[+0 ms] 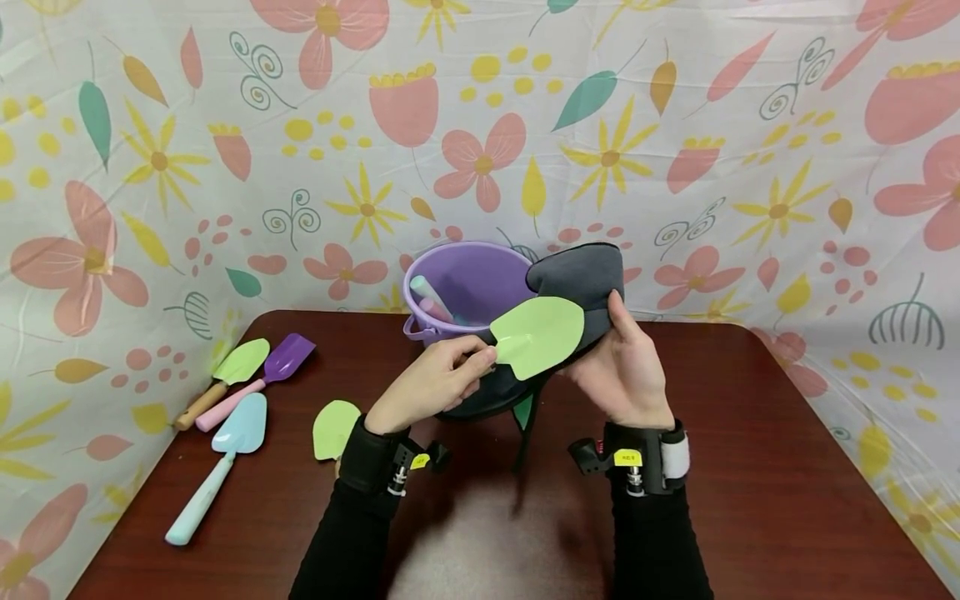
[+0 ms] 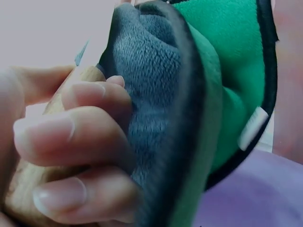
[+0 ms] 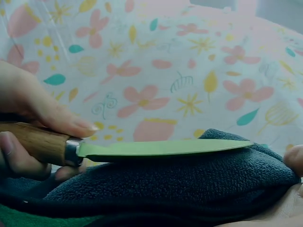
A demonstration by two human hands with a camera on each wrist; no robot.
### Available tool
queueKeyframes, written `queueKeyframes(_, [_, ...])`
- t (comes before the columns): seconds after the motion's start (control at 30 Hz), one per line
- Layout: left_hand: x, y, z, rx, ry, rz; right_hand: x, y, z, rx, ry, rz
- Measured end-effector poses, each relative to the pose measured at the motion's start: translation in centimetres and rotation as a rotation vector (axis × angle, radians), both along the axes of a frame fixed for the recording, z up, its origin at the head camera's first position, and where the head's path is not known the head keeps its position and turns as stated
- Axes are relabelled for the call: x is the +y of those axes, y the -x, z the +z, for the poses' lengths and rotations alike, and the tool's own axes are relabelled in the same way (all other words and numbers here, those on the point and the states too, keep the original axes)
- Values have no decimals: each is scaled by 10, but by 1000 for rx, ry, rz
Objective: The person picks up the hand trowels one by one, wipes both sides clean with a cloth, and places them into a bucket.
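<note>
My left hand [image 1: 435, 382] grips a small trowel [image 1: 542, 337] by its wooden handle [image 3: 40, 144]. The blade is light green and joins the handle at a metal collar. Under and behind it spreads a plush cloth [image 1: 581, 275], dark grey on one face and green [image 2: 227, 47] on the other, with a black edge. My right hand [image 1: 630, 379] holds that cloth from its right side, thumb on top and the other fingers beneath. In the right wrist view the blade lies along the grey face. A white tag [image 2: 253, 127] shows on the green side.
Behind the cloth stands a purple bucket [image 1: 491, 271] with pale-handled things inside. At the table's left lie a green trowel [image 1: 243, 361], a purple shovel [image 1: 288, 357] and a light blue trowel [image 1: 242, 423]. Another green blade [image 1: 334, 429] lies by my left wrist. A floral sheet [image 1: 480, 83] hangs behind.
</note>
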State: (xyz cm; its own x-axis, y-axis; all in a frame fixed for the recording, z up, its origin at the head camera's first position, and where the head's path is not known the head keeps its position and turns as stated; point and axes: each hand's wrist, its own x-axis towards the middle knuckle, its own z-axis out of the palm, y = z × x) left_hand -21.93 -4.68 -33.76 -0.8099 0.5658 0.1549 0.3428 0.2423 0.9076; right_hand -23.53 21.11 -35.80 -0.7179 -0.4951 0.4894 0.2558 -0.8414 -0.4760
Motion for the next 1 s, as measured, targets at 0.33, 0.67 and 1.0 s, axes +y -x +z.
queueKeyframes(0.33, [-3, -1, 1, 19, -5, 33, 7, -1, 4, -37, 87, 16])
queueKeyframes(0.67, [-7, 6, -8, 81, -19, 100, 14, -3, 2, -51, 186, 47])
queueKeyframes(1.0, [-6, 7, -12, 91, -106, 64, 5, -3, 0, -100, 42, 17])
